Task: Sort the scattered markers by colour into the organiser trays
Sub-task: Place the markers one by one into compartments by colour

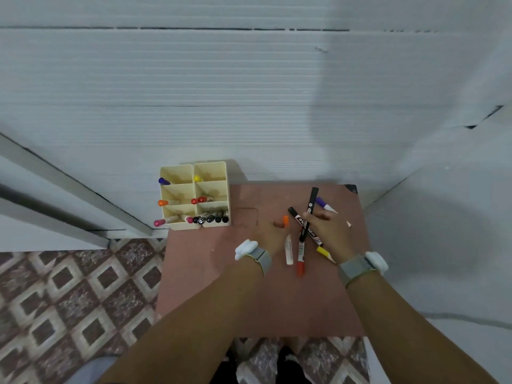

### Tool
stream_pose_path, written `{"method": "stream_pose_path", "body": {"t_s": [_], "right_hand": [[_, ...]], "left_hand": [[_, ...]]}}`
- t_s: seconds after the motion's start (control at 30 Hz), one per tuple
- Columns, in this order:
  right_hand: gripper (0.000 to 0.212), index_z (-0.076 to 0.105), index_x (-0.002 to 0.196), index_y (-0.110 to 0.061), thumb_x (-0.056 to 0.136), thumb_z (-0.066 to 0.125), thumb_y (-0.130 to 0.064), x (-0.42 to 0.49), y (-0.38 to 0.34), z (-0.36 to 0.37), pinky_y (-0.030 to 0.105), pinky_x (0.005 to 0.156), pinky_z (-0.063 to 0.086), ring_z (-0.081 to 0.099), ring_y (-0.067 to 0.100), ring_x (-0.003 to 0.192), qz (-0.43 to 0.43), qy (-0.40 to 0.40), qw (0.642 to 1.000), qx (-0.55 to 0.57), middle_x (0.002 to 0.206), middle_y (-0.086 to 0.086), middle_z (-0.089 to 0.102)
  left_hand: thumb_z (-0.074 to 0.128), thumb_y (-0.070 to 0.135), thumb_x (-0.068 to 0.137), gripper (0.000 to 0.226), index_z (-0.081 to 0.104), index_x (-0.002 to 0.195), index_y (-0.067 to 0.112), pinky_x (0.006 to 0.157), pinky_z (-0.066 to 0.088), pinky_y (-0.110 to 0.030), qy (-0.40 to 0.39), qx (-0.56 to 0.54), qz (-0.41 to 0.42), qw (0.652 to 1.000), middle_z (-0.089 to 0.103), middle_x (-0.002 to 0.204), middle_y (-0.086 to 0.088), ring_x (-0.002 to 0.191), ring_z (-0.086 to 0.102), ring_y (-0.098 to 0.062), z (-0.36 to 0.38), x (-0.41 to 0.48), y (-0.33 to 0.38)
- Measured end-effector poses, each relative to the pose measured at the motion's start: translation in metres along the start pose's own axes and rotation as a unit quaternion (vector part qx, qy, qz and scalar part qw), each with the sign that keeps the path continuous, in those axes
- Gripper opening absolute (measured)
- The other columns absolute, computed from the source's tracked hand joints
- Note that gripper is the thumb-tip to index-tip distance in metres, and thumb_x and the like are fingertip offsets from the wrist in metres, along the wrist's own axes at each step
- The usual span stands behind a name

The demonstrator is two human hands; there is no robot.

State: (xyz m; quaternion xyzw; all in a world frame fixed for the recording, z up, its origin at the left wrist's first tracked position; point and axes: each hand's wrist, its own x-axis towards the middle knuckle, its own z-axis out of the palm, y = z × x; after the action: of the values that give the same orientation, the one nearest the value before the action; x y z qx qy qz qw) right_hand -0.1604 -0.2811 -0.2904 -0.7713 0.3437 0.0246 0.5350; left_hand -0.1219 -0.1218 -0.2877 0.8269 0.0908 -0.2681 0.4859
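Cream organiser (194, 195) is sitting at the far-left corner of the bench (221, 286), its six compartments holding purple, yellow, orange, red, pink and black markers apart by colour. Just right of it, the left hand (273, 234) is pinching an orange marker (285, 221). Further right, the right hand (331, 231) is gripping a black marker (311, 206) that is crossing another, while red (300, 257), yellow (324, 253) and purple (324, 203) ones are lying loose nearby.

The tabletop (249, 300) looked matt, reddish-brown and smooth like board. The cream organiser (194, 195) at the far left seemed smooth, slightly glossy plastic. The markers (301, 253) had glossy plastic barrels. The wall (194, 79) was ribbed white panelling; the floor (69, 295) patterned tile.
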Motion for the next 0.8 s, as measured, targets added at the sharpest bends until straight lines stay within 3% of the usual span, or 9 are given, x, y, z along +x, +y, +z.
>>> {"method": "stream_pose_path", "body": {"t_s": [0.13, 0.23, 0.3, 0.43, 0.57, 0.67, 0.8], "right_hand": [[0.028, 0.08, 0.092, -0.019, 0.086, 0.079, -0.046, -0.024, -0.032, 0.004, 0.034, 0.076, 0.053, 0.071, 0.013, 0.083, -0.056, -0.021, 0.998, 0.016, 0.082, -0.01, 0.076], [0.027, 0.078, 0.089, -0.019, 0.088, 0.078, -0.045, -0.037, -0.06, 0.02, 0.037, 0.076, 0.054, 0.068, 0.012, 0.078, -0.105, -0.042, 0.994, 0.014, 0.081, -0.008, 0.075], [0.019, 0.077, 0.089, -0.02, 0.089, 0.079, -0.039, -0.045, -0.082, 0.035, 0.036, 0.076, 0.054, 0.068, 0.009, 0.078, -0.141, -0.049, 0.989, 0.001, 0.084, -0.006, 0.076], [0.006, 0.074, 0.098, -0.015, 0.092, 0.077, -0.015, -0.058, -0.113, 0.066, 0.018, 0.07, 0.046, 0.067, -0.011, 0.074, -0.2, -0.109, 0.974, -0.019, 0.087, -0.011, 0.074], [0.01, 0.076, 0.099, -0.03, 0.092, 0.076, -0.022, -0.051, -0.119, 0.102, 0.027, 0.078, 0.054, 0.071, 0.002, 0.086, -0.226, -0.166, 0.957, -0.08, 0.092, -0.013, 0.076], [0.014, 0.072, 0.099, -0.047, 0.088, 0.072, -0.038, -0.037, -0.111, 0.121, 0.039, 0.085, 0.059, 0.071, 0.004, 0.092, -0.249, -0.179, 0.939, -0.154, 0.097, -0.02, 0.075], [0.026, 0.073, 0.106, -0.047, 0.093, 0.071, -0.025, -0.028, -0.104, 0.131, 0.039, 0.085, 0.058, 0.069, 0.009, 0.093, -0.255, -0.175, 0.92, -0.242, 0.102, -0.017, 0.075]], "left_hand": [[0.073, 0.025, 0.087, 0.016, 0.067, 0.072, 0.025, 0.057, 0.042, -0.02, -0.002, 0.004, 0.078, 0.997, 0.065, 0.067, 0.009, 0.06, 0.059, -0.004, -0.052, -0.031, 0.007], [0.075, 0.028, 0.083, 0.008, 0.068, 0.082, 0.03, 0.069, 0.046, -0.022, 0.026, 0.004, 0.135, 0.99, 0.069, 0.08, 0.013, 0.076, 0.063, -0.002, -0.099, -0.053, 0.013], [0.074, 0.029, 0.082, 0.008, 0.068, 0.086, 0.03, 0.069, 0.046, -0.02, 0.058, -0.013, 0.174, 0.983, 0.069, 0.082, 0.015, 0.072, 0.06, 0.003, -0.132, -0.068, 0.017], [0.072, 0.029, 0.086, 0.008, 0.067, 0.091, 0.03, 0.064, 0.045, -0.017, 0.144, 0.001, 0.248, 0.958, 0.07, 0.087, 0.015, 0.068, 0.055, -0.004, -0.201, -0.087, 0.015], [0.073, 0.03, 0.083, 0.012, 0.067, 0.092, 0.037, 0.07, 0.044, -0.021, 0.25, 0.046, 0.263, 0.931, 0.068, 0.091, 0.018, 0.081, 0.055, -0.008, -0.262, -0.078, -0.005], [0.073, 0.035, 0.084, 0.015, 0.07, 0.099, 0.034, 0.073, 0.046, -0.024, 0.26, 0.079, 0.252, 0.929, 0.068, 0.095, 0.019, 0.086, 0.055, -0.005, -0.279, -0.053, -0.024], [0.076, 0.033, 0.086, 0.017, 0.073, 0.102, 0.029, 0.075, 0.04, -0.021, 0.253, 0.144, 0.274, 0.917, 0.069, 0.092, 0.015, 0.083, 0.055, -0.006, -0.281, -0.018, -0.041]]}}
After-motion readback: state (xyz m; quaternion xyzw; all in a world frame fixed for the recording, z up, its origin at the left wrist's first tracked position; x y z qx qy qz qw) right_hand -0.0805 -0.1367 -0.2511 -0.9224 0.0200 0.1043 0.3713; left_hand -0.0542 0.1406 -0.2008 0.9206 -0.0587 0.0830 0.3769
